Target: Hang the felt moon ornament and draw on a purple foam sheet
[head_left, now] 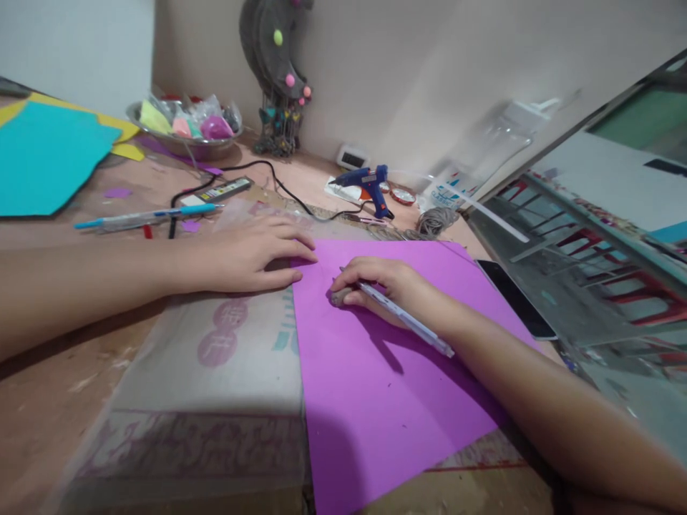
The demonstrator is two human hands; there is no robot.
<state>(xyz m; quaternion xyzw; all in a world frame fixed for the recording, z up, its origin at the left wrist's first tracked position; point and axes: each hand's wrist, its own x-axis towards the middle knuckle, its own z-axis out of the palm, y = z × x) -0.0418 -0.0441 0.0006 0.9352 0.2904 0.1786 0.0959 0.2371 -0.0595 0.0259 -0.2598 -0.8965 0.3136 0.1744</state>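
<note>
A purple sheet lies on the table. My right hand is closed over its upper part and holds a pen with a pale, see-through barrel, its back end pointing toward me. A small grey lump shows at my right thumb and fingertips; I cannot make out what it is. My left hand rests flat with fingers spread, its fingertips at the sheet's upper left edge. Beneath that hand and partly under the sheet is a printed plastic bag.
Behind my hands are a blue glue gun with a black cord, a ball of grey yarn and a metal bowl of bagged clay-like lumps. Left lie a blue pen and turquoise sheet. A phone lies right.
</note>
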